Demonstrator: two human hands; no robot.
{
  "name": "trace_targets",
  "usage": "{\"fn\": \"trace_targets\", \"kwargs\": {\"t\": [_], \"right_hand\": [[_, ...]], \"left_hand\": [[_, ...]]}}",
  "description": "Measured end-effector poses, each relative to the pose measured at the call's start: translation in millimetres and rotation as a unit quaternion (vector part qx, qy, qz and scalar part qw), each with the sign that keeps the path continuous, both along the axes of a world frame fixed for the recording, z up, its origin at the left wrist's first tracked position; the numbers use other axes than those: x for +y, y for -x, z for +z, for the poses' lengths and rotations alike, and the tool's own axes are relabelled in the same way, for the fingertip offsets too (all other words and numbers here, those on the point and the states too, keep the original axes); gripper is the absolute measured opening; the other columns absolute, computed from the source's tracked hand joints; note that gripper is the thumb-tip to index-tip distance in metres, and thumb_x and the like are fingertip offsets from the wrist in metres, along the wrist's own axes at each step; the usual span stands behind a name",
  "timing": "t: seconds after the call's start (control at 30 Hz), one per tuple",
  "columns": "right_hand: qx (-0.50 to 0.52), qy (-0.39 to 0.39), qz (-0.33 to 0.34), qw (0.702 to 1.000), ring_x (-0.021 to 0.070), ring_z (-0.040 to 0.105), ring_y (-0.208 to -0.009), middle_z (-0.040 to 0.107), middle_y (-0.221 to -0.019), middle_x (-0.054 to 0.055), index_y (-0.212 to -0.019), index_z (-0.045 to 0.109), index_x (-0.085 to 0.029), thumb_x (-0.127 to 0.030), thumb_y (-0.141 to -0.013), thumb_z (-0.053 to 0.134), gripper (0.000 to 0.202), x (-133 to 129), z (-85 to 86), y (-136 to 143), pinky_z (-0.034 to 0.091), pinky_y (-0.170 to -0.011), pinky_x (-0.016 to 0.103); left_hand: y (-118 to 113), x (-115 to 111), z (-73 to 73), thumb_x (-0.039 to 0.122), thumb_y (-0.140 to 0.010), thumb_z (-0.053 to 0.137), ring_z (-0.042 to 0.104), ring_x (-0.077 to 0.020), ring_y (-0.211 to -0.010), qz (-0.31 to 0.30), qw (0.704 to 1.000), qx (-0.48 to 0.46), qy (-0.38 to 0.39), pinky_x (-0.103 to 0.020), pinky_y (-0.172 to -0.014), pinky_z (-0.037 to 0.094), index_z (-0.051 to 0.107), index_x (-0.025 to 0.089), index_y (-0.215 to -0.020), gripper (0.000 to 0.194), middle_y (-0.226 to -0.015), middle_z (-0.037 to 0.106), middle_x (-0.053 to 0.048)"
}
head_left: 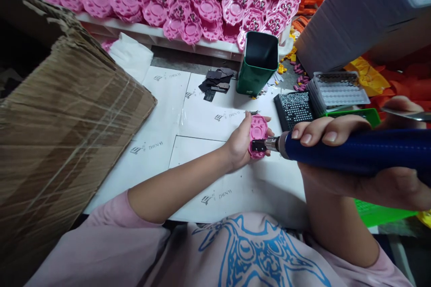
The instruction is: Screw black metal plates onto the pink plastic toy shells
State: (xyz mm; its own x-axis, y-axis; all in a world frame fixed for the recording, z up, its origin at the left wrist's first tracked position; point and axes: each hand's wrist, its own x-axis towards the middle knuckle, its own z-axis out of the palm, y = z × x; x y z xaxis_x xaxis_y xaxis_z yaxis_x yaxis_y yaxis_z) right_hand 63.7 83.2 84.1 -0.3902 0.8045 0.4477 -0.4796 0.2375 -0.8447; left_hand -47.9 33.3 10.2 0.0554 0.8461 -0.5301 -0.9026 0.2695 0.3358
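My left hand (238,147) is closed around the edges of a small pink plastic casing (258,126), held just above the white worktop. Across the casing's near part lies a small black plate (257,145). In my right hand (377,184) is a blue electric screwdriver (350,151), fingers wrapped round its body. The screwdriver's metal tip points left and meets the black plate; whether a screw sits under it I cannot make out. A lever of bare metal (409,114) shows beside my right index finger.
Pink casings (156,6) fill a white tray (202,49) at the back. A green bin (254,74), loose black plates (217,81) and a black screw block (296,110) stand ahead. Clear trays (340,89) lie right; a cardboard box (67,112) borders the left.
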Motion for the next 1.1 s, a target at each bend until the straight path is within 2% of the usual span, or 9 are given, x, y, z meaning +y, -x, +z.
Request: {"fn": "trace_targets", "kwargs": {"t": [0.13,0.3,0.47,0.57,0.7,0.87,1.1], "right_hand": [[0.005,0.017,-0.019,1.0,0.0168,0.051,-0.048,0.05,-0.057,-0.003,-0.102,0.069,-0.035,-0.05,-0.069,0.065,0.037,-0.5,-2.8,-2.5,0.05,-0.055,0.038],[0.002,0.005,0.017,1.0,0.0171,0.055,-0.055,0.051,-0.061,-0.002,-0.091,0.072,-0.034,-0.048,-0.073,0.063,0.025,0.1,-2.1,-4.6,0.05,-0.06,0.037],[-0.005,-0.006,0.027,1.0,0.0171,0.053,-0.053,0.049,-0.059,-0.001,-0.092,0.071,-0.036,-0.05,-0.072,0.062,0.026,0.0,-1.0,-3.2,0.05,-0.059,0.037],[0.001,-0.011,0.036,0.999,0.0177,0.054,-0.054,0.05,-0.06,-0.001,-0.092,0.072,-0.033,-0.046,-0.072,0.062,0.025,-0.5,-0.3,-2.6,0.05,-0.06,0.037],[-0.013,-0.012,0.045,0.999,0.0191,0.055,-0.057,0.052,-0.062,0.0,-0.087,0.071,-0.033,-0.041,-0.071,0.063,0.02,-1.8,2.5,-3.7,0.051,-0.064,0.039],[0.016,-0.003,0.067,0.998,0.0192,0.057,-0.06,0.054,-0.065,0.002,-0.09,0.072,-0.028,-0.034,-0.069,0.064,0.023,-2.3,4.0,-4.0,0.051,-0.068,0.037],[0.015,-0.014,0.065,0.998,0.0201,0.057,-0.059,0.055,-0.064,0.002,-0.088,0.071,-0.028,-0.032,-0.069,0.065,0.021,-2.2,4.5,-0.6,0.05,-0.066,0.037]], "left_hand": [[-0.2,0.3,-0.4,0.054,-0.099,0.021,0.057,-0.0146,-0.047,-0.001,1.0,0.003,0.003,-0.027,-0.045,0.048,0.058,0.016,-0.114,0.055,-0.069,0.059,-0.003],[-0.8,1.2,1.3,0.052,-0.1,0.019,0.054,-0.0136,-0.043,0.002,1.0,0.013,-0.002,-0.027,-0.043,0.047,0.057,0.015,-0.11,0.054,-0.067,0.058,-0.002],[-1.6,0.8,3.6,0.053,-0.099,0.018,0.054,-0.0133,-0.046,0.006,1.0,0.017,0.012,-0.025,-0.044,0.047,0.057,0.016,-0.101,0.053,-0.066,0.057,-0.002],[-2.5,0.9,3.0,0.053,-0.099,0.019,0.054,-0.0131,-0.046,0.011,1.0,0.018,0.01,-0.025,-0.045,0.046,0.057,0.016,-0.098,0.053,-0.066,0.057,-0.002],[-3.3,0.9,1.7,0.053,-0.099,0.018,0.054,-0.0131,-0.046,0.015,1.0,0.024,0.012,-0.026,-0.045,0.046,0.056,0.017,-0.097,0.052,-0.067,0.057,-0.002],[-3.1,0.3,1.1,0.055,-0.098,0.021,0.054,-0.0129,-0.047,0.012,0.999,0.024,0.018,-0.026,-0.047,0.047,0.056,0.017,-0.099,0.052,-0.07,0.056,-0.001],[-3.5,0.9,-0.3,0.054,-0.099,0.022,0.053,-0.0122,-0.046,0.01,1.0,0.024,0.014,-0.024,-0.045,0.046,0.056,0.017,-0.099,0.05,-0.068,0.056,-0.001]]}}
